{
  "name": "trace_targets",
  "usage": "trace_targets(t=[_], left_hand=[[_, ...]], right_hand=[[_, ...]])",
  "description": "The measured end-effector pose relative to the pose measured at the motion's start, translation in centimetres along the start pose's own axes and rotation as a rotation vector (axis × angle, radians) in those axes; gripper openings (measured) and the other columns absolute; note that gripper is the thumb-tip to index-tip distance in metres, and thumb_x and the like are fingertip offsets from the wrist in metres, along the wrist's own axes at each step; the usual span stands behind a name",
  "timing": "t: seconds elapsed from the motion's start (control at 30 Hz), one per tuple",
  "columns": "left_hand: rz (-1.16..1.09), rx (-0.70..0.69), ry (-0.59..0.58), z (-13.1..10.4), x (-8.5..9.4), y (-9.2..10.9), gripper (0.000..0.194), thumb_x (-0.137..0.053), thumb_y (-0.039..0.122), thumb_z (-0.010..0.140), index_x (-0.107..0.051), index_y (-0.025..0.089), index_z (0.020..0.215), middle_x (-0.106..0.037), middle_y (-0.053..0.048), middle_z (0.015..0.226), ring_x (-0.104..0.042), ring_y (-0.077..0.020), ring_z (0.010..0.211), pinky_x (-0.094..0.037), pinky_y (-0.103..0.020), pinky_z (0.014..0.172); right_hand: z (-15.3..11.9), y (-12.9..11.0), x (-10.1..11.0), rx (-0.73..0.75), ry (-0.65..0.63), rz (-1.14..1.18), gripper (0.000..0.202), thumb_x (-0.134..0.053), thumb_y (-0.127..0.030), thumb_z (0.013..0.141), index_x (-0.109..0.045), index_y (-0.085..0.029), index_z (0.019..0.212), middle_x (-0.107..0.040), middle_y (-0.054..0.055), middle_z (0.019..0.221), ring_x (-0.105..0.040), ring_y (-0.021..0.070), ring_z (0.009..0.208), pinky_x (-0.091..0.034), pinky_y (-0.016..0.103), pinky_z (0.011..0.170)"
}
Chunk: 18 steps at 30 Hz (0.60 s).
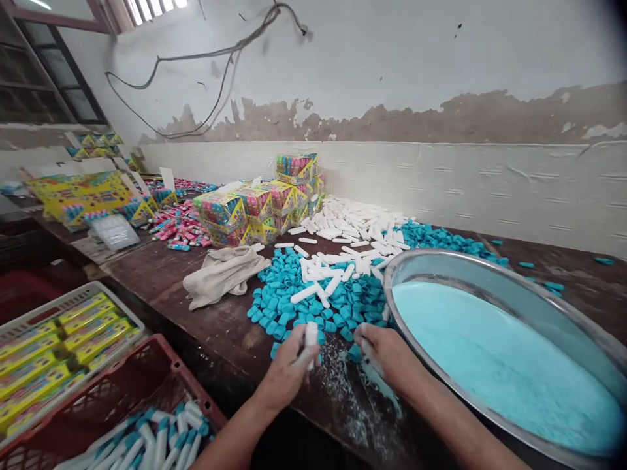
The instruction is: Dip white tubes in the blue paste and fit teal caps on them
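My left hand [292, 362] is closed around a white plastic tube [311, 334], which stands upright between thumb and fingers. To its right, my right hand [385, 352] has its fingers curled together; what they hold, if anything, is hidden. A blue cap [354, 353] shows just below those fingertips. Beyond both hands lies a heap of blue caps [279, 297], with loose white tubes [333, 284] on and behind it. Beside my right forearm stands a large metal basin [392, 287] holding light-blue powder [494, 352]. Smears of powder mark the dark table [337, 405] under my hands.
A crumpled cloth [225, 274] lies left of the caps. Stacked packs of colourful tubes [264, 202] stand farther back near the wall. At lower left are a red crate [164, 356] with blue-capped white tubes and a pale crate [132, 316] of yellow boxes.
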<state>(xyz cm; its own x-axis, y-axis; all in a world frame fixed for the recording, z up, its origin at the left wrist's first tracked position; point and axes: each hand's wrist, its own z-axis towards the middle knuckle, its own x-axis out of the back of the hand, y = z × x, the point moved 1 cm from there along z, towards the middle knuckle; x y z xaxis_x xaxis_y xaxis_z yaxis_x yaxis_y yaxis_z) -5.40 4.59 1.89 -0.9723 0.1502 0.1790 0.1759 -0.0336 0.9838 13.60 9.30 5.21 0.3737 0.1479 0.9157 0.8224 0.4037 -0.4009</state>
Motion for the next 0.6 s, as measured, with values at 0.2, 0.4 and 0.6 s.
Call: trace_targets(t=[0.2, 0.4, 0.6], left_hand=[[-0.097, 0.032, 0.048, -1.1, 1.8, -3.6, 0.024, -0.044, 0.038, 0.084, -0.045, 0.017, 0.093, -0.051, 0.002, 0.070, -0.044, -0.0077, 0.051, -0.038, -0.019, 0.045], [-0.123, 0.040, 0.046, -0.9, 1.5, -3.4, 0.023, -0.044, 0.038, 0.084, -0.045, 0.016, 0.092, -0.052, 0.002, 0.071, -0.044, -0.0070, 0.050, -0.038, -0.018, 0.046], [-0.102, 0.034, 0.067, -1.0, 1.9, -3.6, 0.022, -0.045, 0.037, 0.083, -0.046, 0.017, 0.090, -0.052, 0.002, 0.073, -0.044, -0.0073, 0.053, -0.038, -0.018, 0.048]], right_hand=[[4.0, 0.9, -3.0, -0.008, -0.011, -0.159, 0.020, -0.043, -0.015, 0.083, -0.063, -0.015, 0.086, -0.059, 0.007, 0.085, -0.055, 0.0165, 0.077, -0.035, 0.024, 0.066], [5.6, -0.9, -4.7, 0.093, -0.009, -0.317, 0.012, -0.052, -0.017, 0.078, -0.062, -0.015, 0.083, -0.053, 0.013, 0.098, -0.047, 0.0257, 0.094, -0.032, 0.034, 0.078], [5.0, -0.7, -4.6, 0.142, -0.032, -0.351, 0.016, -0.057, -0.021, 0.074, -0.059, -0.014, 0.088, -0.051, 0.012, 0.100, -0.045, 0.0261, 0.096, -0.031, 0.035, 0.080]])
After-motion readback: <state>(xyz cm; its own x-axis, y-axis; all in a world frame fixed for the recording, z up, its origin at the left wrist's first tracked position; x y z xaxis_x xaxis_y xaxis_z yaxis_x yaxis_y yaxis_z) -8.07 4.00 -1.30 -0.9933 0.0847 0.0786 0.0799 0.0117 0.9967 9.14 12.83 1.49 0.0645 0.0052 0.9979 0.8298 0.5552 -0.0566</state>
